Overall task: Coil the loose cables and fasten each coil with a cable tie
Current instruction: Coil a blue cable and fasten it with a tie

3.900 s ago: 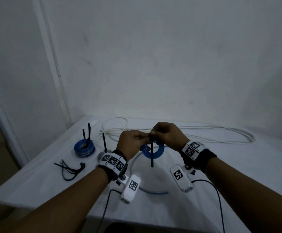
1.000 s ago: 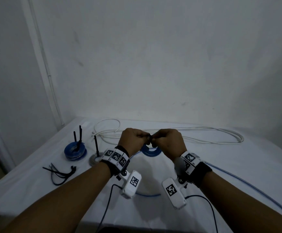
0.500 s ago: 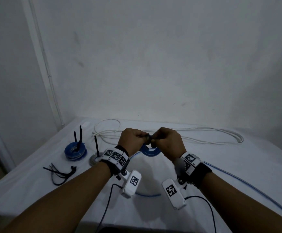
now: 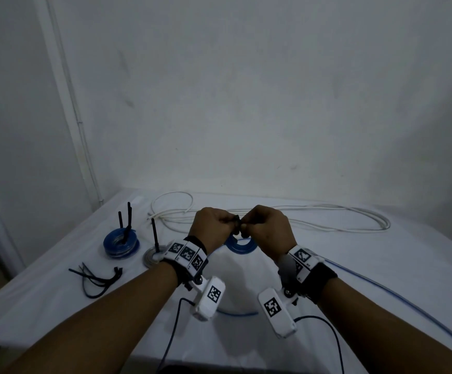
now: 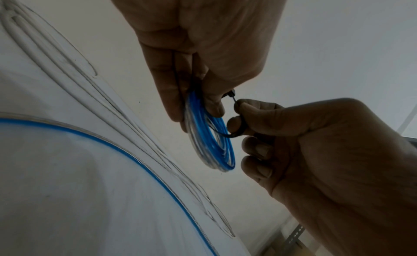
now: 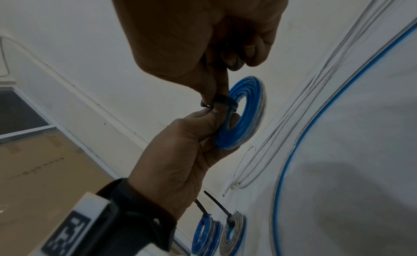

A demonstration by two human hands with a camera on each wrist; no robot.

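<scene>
Head view: high, looking forward and down over the table [image 4: 381, 279]. Wrist views: close, from beneath, facing opposite ways. Shared by all three: the blue coil [image 4: 239, 245] [image 5: 212, 140] [image 6: 242, 115].

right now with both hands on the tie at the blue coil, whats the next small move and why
Probably pull the tail further through. The black cable tie still loops loosely around the blue coil; the left hand grips the coil, and the right hand pinches the tie.

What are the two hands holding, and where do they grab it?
The left hand pinches the blue coil at its rim. The right hand pinches the black cable tie looped around it.
</scene>
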